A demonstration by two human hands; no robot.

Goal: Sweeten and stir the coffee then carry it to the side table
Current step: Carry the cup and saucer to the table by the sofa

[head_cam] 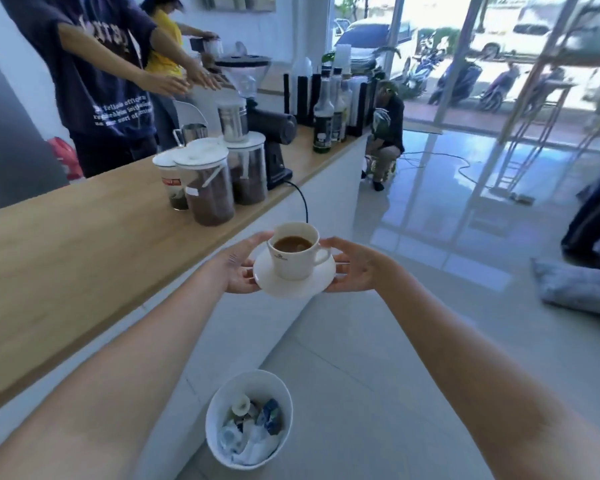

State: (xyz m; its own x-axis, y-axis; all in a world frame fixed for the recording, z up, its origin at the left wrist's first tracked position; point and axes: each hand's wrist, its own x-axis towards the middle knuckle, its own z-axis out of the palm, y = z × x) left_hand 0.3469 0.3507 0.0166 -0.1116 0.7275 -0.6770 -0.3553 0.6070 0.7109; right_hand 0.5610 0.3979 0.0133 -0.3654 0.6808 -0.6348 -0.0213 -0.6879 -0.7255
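A white cup [293, 261] of brown coffee stands on a white saucer [300, 284], held in the air just off the right edge of the wooden counter [66, 258]. My left hand [238, 266] grips the saucer's left rim, thumb near the cup. My right hand [355, 266] holds the right rim, beside the cup's handle. No spoon is visible in the cup.
Lidded jars of ground coffee [208, 188] and a black grinder [271, 133] stand on the counter, syrup bottles [324, 116] further back. A white bin [248, 419] of wrappers sits on the floor below. Two people stand behind the counter, one crouches beyond it, another at right.
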